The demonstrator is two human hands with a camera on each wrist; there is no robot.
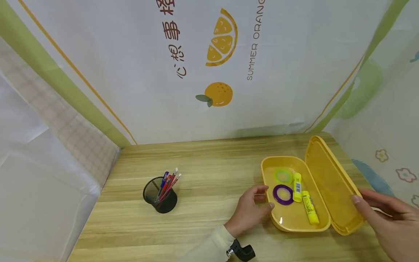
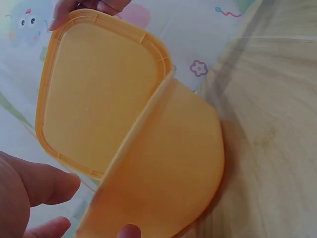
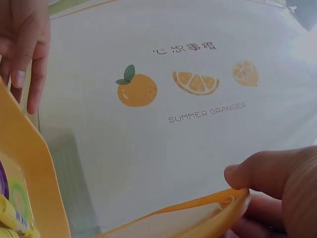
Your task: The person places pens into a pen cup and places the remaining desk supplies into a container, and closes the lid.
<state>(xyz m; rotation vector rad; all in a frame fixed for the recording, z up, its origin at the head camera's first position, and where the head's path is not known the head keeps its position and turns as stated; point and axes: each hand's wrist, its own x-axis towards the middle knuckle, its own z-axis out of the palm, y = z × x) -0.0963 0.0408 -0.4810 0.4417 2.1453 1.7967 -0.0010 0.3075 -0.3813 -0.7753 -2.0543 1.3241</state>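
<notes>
A yellow plastic pencil box (image 1: pixel 294 225) stands on the right of the table with its hinged lid (image 1: pixel 330 185) raised. My right hand (image 1: pixel 389 218) pinches the lid's outer edge between thumb and fingers, also seen with the lid (image 3: pixel 198 218) in the right wrist view. At the box's left wall is my left hand (image 1: pixel 250 209), its fingers spread and loosely bent; whether they touch the wall is hard to tell. Inside lie a purple tape roll (image 1: pixel 277 198), a green tape roll (image 1: pixel 276 176) and two yellow glue sticks, one upper (image 1: pixel 297 187) and one lower (image 1: pixel 310 207).
A black mesh pen cup (image 1: pixel 167 203) with several pens and pencils (image 1: pixel 168 185) stands on the left of the wooden table (image 1: pixel 209 163). Printed cloth (image 1: pixel 278 91) hangs behind and at both sides, close to the lid on the right.
</notes>
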